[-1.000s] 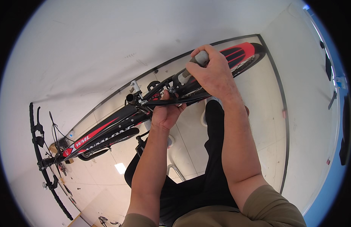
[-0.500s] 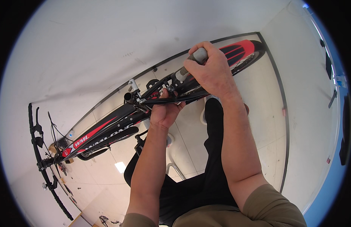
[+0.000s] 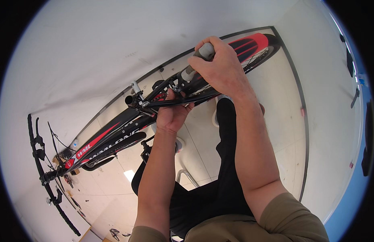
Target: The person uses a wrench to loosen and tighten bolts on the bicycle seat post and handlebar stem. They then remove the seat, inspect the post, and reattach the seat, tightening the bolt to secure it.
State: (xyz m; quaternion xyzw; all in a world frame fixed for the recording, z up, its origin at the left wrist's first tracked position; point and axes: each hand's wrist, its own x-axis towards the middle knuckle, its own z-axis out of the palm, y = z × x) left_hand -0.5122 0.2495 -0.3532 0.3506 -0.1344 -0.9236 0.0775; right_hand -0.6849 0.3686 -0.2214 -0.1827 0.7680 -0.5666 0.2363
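Note:
A black, red and white bicycle (image 3: 110, 139) stands along the wall, its handlebar at the left and rear wheel at the far right. My right hand (image 3: 227, 70) is closed around a thick grey tool (image 3: 206, 50) with a rounded end, held slantwise above the rear of the frame. The tool's lower end is down beside the mudguard (image 3: 255, 42); where it meets the bicycle is hard to see. My left hand (image 3: 172, 117), palm up, reaches under the black rear stay, fingers curled between the tubes; what they grip is hidden. Nearby is the open seat tube (image 3: 131, 101) with a silver clamp lever (image 3: 136, 89).
The drop handlebar (image 3: 35, 149) and its loose cables reach the left wall. A pedal (image 3: 145, 153) sticks out close to my left knee. Small parts (image 3: 114, 233) lie on the tiled floor at the lower left, and a bent metal tube (image 3: 187, 175) shows between my legs.
The bicycle, both hands and the tool appear shifted slightly up and left in the picture. My grip looks the same in both hands.

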